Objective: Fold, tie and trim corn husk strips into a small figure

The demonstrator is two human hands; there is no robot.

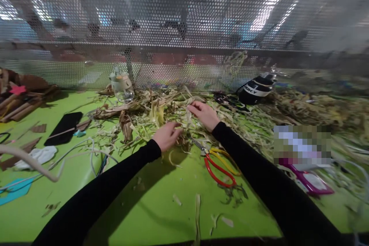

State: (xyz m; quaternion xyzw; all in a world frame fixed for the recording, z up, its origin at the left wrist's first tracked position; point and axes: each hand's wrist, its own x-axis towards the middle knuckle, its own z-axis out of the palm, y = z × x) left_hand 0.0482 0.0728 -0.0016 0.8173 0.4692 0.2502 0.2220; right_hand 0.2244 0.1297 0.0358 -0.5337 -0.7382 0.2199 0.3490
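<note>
My left hand (167,137) is low over a heap of dry husk strips (141,103), its fingers curled together. What they hold, if anything, is too small to make out. My right hand (204,115) is a little farther forward and to the right, with thumb and fingers pinched on a pale husk strip (188,118) that hangs down. Just below the hands lie scissors (220,165) with one red and one yellow handle loop, their blades pointing toward the heap. Neither hand touches them. Loose husk scraps (197,215) lie on the green tabletop (150,207).
On the left lie a black phone (63,127), a crumpled white tissue (37,157) and pale cables (31,159). A clear bottle (122,86) and a black bottle (256,89) stand before the perforated metal screen (173,15). A purple-edged object (308,180) lies right of my right forearm.
</note>
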